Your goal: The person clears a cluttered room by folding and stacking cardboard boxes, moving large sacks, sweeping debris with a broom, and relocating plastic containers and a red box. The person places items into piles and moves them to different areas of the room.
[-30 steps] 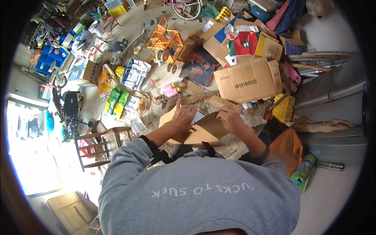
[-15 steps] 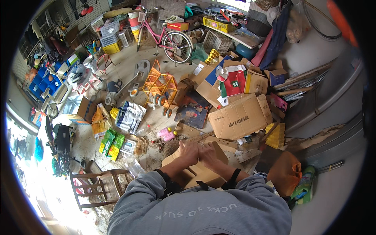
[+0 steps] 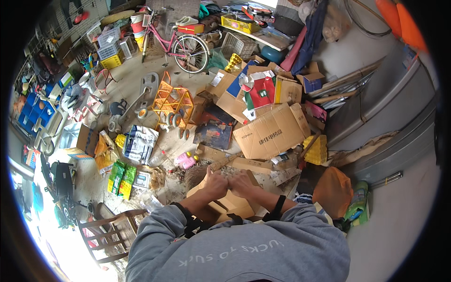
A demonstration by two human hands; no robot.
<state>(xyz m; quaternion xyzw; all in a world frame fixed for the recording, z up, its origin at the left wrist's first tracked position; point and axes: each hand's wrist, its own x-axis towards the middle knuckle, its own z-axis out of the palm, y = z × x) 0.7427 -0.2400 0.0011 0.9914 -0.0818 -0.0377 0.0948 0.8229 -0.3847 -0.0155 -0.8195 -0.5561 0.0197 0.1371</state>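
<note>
Close in front of me stands a brown cardboard box (image 3: 232, 207), partly covered by my arms and sweatshirt. My left hand (image 3: 215, 184) is closed on its far upper edge, the thumb sticking up. Right beside it, knuckles almost touching, my right hand (image 3: 241, 184) grips the same edge with curled fingers. The fingertips of both hands are hidden behind the cardboard. A straw broom head (image 3: 196, 176) lies on the floor just past the box.
Beyond lie a large flattened carton (image 3: 270, 134), an orange wheeled frame (image 3: 173, 105) and a pink bicycle (image 3: 176, 44). Green-and-yellow packets (image 3: 121, 181) and a wooden chair (image 3: 112, 232) are at left. An orange bag (image 3: 332, 192) and a grey cabinet (image 3: 385, 108) stand at right.
The surroundings have slid left in the view. Both hands stay on the box edge, slightly further left in the picture, and my left thumb now points up.
</note>
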